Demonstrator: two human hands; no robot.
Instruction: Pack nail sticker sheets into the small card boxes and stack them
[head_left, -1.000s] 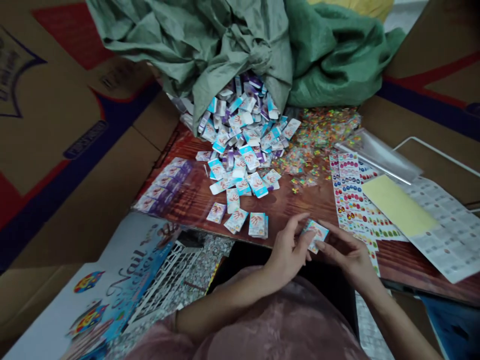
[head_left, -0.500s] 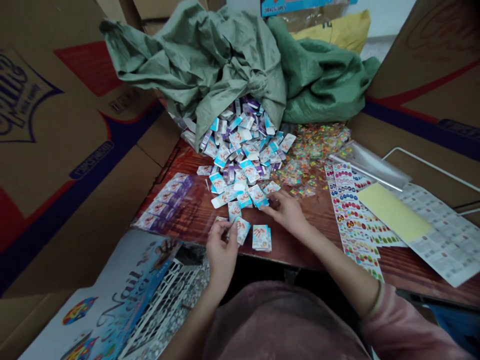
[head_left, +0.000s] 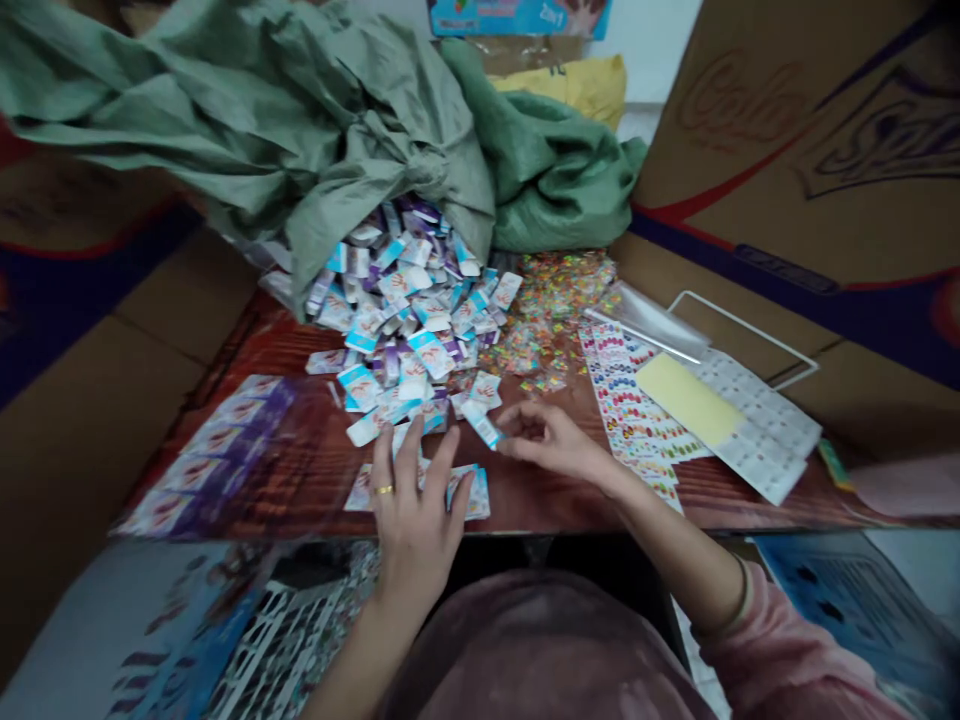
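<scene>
My right hand [head_left: 551, 440] pinches the end of a small blue-and-white box [head_left: 481, 424], its side turned up, at the front of a heap of similar small boxes [head_left: 431, 310] printed with a red hand. My left hand [head_left: 416, 500], with a gold ring, is spread palm down over the near side of the heap. Beneath and beside its fingers lie more boxes: one [head_left: 358, 488] to the left, and a short stack [head_left: 477, 492] by the thumb, partly covered. Whether the left fingertips touch any box, I cannot tell.
Green sacks [head_left: 555, 160] stand behind the heap. Tiny colourful packets [head_left: 547, 320] lie right of it, then sticker sheets [head_left: 622, 400] and a yellow card [head_left: 690, 398]. Rows of purple-edged boxes [head_left: 217, 450] sit at the left. A large carton [head_left: 810, 190] rises at the right.
My left hand has let go of a box and opened over the boxes near the table edge. My right hand has drawn a box from the heap's front. The view has turned right.
</scene>
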